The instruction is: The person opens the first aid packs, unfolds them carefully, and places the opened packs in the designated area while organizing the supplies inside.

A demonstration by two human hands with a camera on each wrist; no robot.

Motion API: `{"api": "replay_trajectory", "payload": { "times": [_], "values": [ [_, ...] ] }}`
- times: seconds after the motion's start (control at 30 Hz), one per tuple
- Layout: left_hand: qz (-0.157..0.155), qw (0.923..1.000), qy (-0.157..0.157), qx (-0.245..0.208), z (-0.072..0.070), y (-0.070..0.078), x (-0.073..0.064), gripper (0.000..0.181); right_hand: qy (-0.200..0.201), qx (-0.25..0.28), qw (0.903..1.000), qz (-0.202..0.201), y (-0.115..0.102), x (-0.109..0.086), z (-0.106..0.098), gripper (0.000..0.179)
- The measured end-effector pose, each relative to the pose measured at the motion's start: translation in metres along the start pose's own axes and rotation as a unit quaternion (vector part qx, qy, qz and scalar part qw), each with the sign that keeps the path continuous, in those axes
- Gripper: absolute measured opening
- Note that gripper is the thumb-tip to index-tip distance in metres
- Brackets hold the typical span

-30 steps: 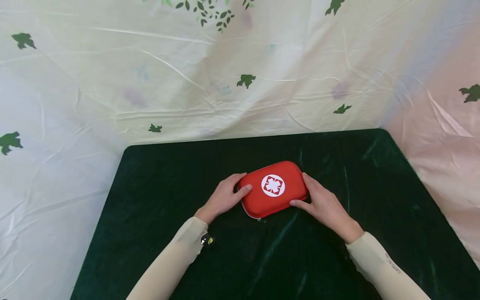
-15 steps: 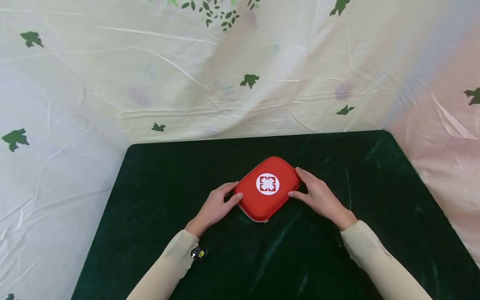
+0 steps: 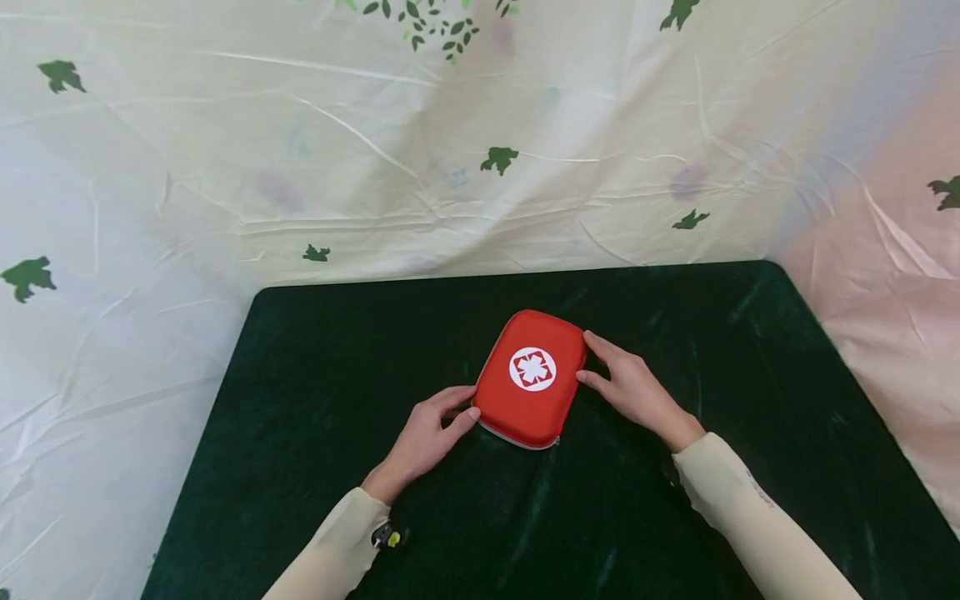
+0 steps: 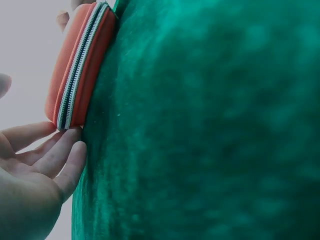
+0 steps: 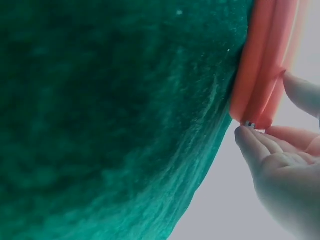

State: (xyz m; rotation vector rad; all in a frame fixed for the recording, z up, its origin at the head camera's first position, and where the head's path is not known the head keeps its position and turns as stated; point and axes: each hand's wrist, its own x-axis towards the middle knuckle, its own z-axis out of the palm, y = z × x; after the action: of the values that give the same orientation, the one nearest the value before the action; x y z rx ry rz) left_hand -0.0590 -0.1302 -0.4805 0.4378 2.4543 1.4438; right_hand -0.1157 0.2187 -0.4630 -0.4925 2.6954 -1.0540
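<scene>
A red zippered first-aid case (image 3: 517, 412) with a white round emblem lies on the dark green cloth in the head view, its long side running mostly away from me. At its lower left edge, my left hand (image 3: 420, 437) touches it with nearly straight fingertips; the thumb is spread apart. My right hand (image 3: 637, 387) meets the right edge with thumb and fingertips, fingers relaxed. The left wrist view shows the zipper (image 4: 80, 70) along the case's side, with fingertips at its end. In the right wrist view, the thumb (image 5: 302, 92) touches the case's side and fingertips rest at its corner.
The green velvet cloth (image 3: 337, 350) covers a table with rounded far corners. Behind and beside it hang pale curtains (image 3: 360, 192) printed with green birds and leaves. A dark round device (image 3: 388, 536) sits at the left sleeve cuff.
The case has turned counterclockwise on the cloth, from lying mostly sideways to nearly lengthwise. My left hand has moved down and left with its edge; the right hand has shifted slightly left and up.
</scene>
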Motion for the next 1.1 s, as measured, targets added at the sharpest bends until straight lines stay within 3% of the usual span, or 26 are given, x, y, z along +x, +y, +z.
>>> {"api": "replay_trajectory", "payload": {
  "times": [0.23,0.53,1.1],
  "values": [
    [0.010,0.9999,0.003,-0.010,0.004,-0.003,-0.010,0.047,-0.014,0.006,0.9997,-0.020,-0.005,0.008,0.000,0.071],
    [0.005,0.9997,-0.022,-0.006,0.010,0.001,-0.021,0.044,-0.025,0.027,0.9988,-0.030,-0.006,0.015,0.002,0.065],
    [-0.007,0.9993,-0.035,-0.007,0.009,0.003,-0.024,0.046,-0.045,0.049,0.9974,-0.029,-0.016,0.026,0.007,0.063]
  ]
}}
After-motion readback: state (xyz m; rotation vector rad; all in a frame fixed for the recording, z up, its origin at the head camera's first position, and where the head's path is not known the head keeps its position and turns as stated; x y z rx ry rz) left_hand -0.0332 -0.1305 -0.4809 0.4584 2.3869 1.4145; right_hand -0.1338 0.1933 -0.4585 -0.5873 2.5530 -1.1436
